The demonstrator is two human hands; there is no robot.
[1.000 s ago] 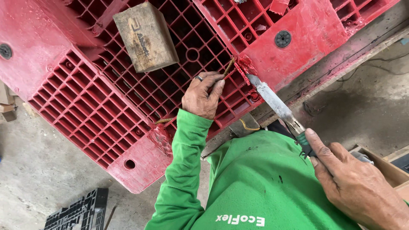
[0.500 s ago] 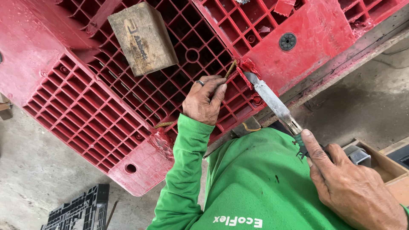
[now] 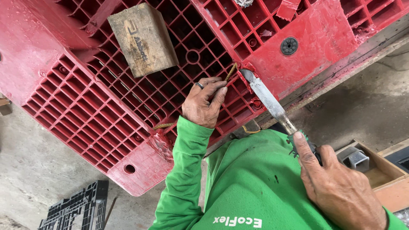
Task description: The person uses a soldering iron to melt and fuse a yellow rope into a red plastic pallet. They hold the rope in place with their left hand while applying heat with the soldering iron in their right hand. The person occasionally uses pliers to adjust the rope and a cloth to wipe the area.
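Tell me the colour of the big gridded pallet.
Red pallet, with scuffed, worn patches; shows best in the head view.

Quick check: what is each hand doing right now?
Left hand: closed, pinching a brown cord at the red pallet.
Right hand: closed on a knife.

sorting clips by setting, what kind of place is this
Probably a workshop or repair yard: a bare concrete floor, a big red plastic pallet being worked on with a knife, and a wooden box of parts nearby.
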